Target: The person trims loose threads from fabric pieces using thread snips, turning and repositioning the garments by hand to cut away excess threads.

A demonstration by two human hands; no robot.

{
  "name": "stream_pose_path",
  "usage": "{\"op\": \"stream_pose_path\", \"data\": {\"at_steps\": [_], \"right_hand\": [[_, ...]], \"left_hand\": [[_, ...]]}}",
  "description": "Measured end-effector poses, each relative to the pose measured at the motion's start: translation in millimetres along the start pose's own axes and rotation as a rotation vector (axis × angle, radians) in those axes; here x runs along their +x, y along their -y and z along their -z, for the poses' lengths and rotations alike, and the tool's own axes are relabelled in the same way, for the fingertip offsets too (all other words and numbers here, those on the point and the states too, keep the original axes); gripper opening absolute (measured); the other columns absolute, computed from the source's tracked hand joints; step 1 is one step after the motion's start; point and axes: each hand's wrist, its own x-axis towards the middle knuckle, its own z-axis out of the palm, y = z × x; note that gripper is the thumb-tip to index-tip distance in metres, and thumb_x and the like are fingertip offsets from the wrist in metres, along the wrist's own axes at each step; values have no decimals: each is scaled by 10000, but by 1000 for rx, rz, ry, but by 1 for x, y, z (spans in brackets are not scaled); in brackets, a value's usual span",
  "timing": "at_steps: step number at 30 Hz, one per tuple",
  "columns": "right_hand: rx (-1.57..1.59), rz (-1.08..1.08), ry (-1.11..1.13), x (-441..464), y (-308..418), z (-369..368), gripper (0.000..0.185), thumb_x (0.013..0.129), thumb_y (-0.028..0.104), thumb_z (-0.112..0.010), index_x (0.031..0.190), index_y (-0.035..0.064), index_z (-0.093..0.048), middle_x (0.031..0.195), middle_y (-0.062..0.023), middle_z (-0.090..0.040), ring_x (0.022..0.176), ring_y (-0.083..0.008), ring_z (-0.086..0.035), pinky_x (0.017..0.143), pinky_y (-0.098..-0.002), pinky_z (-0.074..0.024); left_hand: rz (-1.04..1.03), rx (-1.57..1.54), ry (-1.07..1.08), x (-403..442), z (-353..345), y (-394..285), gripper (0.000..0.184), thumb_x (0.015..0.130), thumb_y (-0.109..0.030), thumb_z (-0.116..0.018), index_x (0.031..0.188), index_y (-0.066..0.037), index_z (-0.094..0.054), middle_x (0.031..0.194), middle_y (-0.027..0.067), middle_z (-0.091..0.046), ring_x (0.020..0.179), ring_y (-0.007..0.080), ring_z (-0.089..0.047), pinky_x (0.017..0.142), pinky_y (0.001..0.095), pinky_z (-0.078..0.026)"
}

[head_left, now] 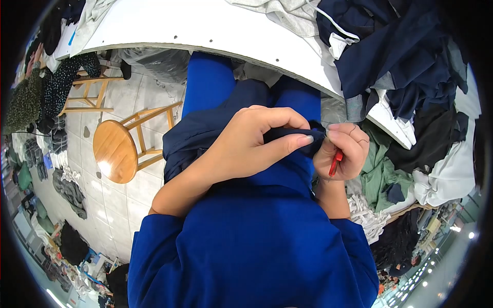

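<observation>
Across my lap lies a dark navy garment (205, 131), bunched over my blue trousers. My left hand (246, 141) pinches a fold of it between thumb and fingers, holding it raised above my lap. Close beside, my right hand (343, 151) is closed, its fingertips at the same folded edge. A small red tool (335, 163) is gripped in that hand, with its red handle sticking out below the fingers. Its working end is hidden, so I cannot tell its exact kind.
A white table (226, 25) curves in front of my knees. Dark clothes (405, 56) pile up on its right end. At left, a round wooden stool (115, 151) stands on the tiled floor, near another person's patterned sleeve (25, 100). Green cloth (382, 172) lies at right.
</observation>
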Motion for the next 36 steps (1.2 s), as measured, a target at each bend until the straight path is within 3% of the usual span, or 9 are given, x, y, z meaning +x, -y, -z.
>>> {"op": "stream_pose_path", "data": {"at_steps": [5,7,8,11,13,14,17,19,36], "right_hand": [[8,20,-75,2,-2,-6,193,742,-34,-665,916,9,-593,749,-89,-593,618,-155,-566,558,-212,-442],[372,-547,-124,-1,7,-8,317,747,-50,-657,1040,-9,-544,774,-53,-554,652,-115,-527,594,-192,-409],[556,-655,-44,3,11,1,400,794,-23,-622,1158,-20,-458,817,-34,-503,713,-87,-477,638,-187,-378],[822,-654,26,8,18,9,404,843,11,-569,1209,-26,-402,828,-37,-476,733,-88,-449,661,-194,-365],[777,-735,127,6,28,14,372,877,48,-532,1215,-31,-398,914,-67,-510,809,-86,-469,730,-194,-383],[753,-802,175,7,33,16,350,877,47,-533,1199,-32,-419,934,-76,-529,822,-88,-486,749,-195,-395],[568,-747,228,8,31,17,244,861,38,-567,1089,-35,-515,970,-93,-590,863,-108,-559,786,-215,-437],[519,-782,187,8,31,16,220,840,25,-597,1044,-40,-550,928,-90,-618,847,-121,-593,776,-224,-458],[432,-661,153,9,30,13,216,786,-4,-647,989,-48,-587,878,-103,-637,779,-127,-625,717,-218,-490]], "left_hand": [[20,-89,-56,-3,-2,-4,128,830,-48,-630,934,26,-640,815,33,-616,702,58,-548,617,172,-425],[51,-139,-104,-4,-3,-3,123,830,-46,-631,930,25,-643,818,32,-616,699,57,-549,611,171,-425],[45,-11,-160,-5,-2,-3,124,831,-46,-632,932,25,-644,827,35,-618,705,58,-552,610,174,-429],[-24,173,-242,-3,-4,5,138,829,-47,-634,943,29,-643,864,52,-625,722,69,-572,621,181,-442],[-155,208,-385,0,-8,11,113,769,-134,-673,838,-44,-664,690,55,-639,595,187,-565,641,288,-406],[-157,208,-383,1,-8,12,113,769,-134,-673,838,-44,-664,690,55,-639,595,187,-565,641,288,-406],[-264,297,-428,2,-6,11,118,761,-135,-678,845,-52,-668,717,51,-651,631,191,-584,688,292,-399],[-182,339,-338,-2,-3,5,145,801,-30,-646,940,10,-657,890,79,-647,775,118,-593,692,218,-450],[-268,533,-368,1,-4,4,128,773,-62,-661,898,-34,-671,823,62,-664,758,157,-582,747,262,-406]]}}
